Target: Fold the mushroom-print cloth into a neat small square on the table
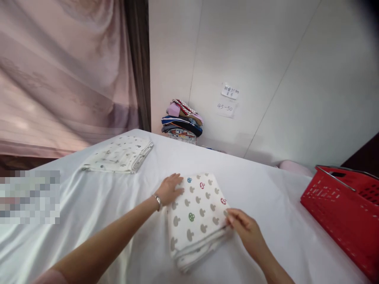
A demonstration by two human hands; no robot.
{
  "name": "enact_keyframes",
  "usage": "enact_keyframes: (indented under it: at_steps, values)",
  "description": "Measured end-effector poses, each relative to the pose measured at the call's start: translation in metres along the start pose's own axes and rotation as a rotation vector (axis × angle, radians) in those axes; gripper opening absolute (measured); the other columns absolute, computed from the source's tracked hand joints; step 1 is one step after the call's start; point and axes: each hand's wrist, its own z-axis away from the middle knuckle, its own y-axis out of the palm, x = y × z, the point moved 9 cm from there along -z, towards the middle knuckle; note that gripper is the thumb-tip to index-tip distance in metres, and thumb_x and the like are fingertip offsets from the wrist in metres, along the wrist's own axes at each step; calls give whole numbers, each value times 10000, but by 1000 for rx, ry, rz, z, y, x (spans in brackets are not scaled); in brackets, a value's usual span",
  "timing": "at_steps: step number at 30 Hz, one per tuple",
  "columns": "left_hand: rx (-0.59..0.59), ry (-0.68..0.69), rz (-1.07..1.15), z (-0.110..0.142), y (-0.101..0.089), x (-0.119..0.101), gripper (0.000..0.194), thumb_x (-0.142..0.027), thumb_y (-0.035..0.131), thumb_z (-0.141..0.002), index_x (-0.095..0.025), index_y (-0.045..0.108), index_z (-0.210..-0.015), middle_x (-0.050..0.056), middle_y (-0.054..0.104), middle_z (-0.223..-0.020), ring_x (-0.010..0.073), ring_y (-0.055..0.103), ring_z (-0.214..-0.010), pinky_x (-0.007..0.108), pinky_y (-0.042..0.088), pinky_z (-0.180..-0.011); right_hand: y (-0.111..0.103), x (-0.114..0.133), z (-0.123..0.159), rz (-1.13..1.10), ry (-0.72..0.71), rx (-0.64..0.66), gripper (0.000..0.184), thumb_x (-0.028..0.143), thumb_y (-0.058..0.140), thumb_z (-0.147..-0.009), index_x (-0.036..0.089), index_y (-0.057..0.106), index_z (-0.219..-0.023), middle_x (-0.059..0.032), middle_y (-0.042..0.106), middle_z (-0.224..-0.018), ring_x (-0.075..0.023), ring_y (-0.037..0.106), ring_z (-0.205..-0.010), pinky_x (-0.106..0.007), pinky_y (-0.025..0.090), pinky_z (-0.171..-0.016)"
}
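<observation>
A folded white cloth point(198, 213) with grey, red, blue and green mushroom prints lies in front of me on the white sheet. Against its upper left edge rests my left hand point(171, 189), fingers spread, with a bracelet on the wrist. My right hand point(244, 223) pinches the cloth's right edge between thumb and fingers. Several folded layers show along the near edge. Farther off to the left lies a second folded white cloth point(120, 154) with small dark prints, touched by neither hand.
At the right stands a red plastic basket point(340, 205) with a metal handle. A stack of folded clothes point(182, 120) rises beyond the table's far edge, by the white wall. Paper notes point(226, 107) are stuck there. A pink curtain point(68, 71) hangs at the left.
</observation>
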Motion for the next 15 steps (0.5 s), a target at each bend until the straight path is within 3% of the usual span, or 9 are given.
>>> enact_keyframes:
  at_steps: [2,4,7,10,15]
  values:
    - [-26,107,-94,26,16,-19,493,-403,517,-778,-204,505,-1229,88,390,-1381,271,259,-1313,490,106,-1090,-21,3,-18,145,-50,-146,343,461,496,-788,217,625,-991,-71,625,-1022,-222,564,-938,-327,459,-813]
    - [-28,208,-161,48,29,-36,498,-469,465,-814,-213,492,-1240,77,386,-1386,278,238,-1320,532,53,-1086,-26,-7,-32,248,-39,-217,428,475,493,-771,214,591,-1096,-72,570,-1170,-242,520,-1062,-359,433,-895]
    - [-18,276,-220,65,37,-48,491,-499,407,-845,-222,488,-1243,63,409,-1372,278,262,-1310,551,67,-1083,-8,-36,-46,313,61,-163,554,475,495,-751,176,523,-1218,-84,520,-1255,-250,473,-1150,-390,381,-977]
    - [1,273,-235,66,36,-46,477,-494,393,-855,-228,491,-1238,54,418,-1366,278,281,-1300,558,102,-1077,12,-58,-45,314,127,-86,601,462,474,-766,152,463,-1281,-80,477,-1307,-239,429,-1205,-383,325,-1030]
    - [-40,271,-214,64,31,-43,449,-474,400,-858,-245,492,-1233,38,428,-1360,263,285,-1298,541,98,-1082,13,-67,-35,247,149,-81,618,490,444,-786,162,430,-1309,-48,429,-1349,-222,379,-1249,-365,293,-1056]
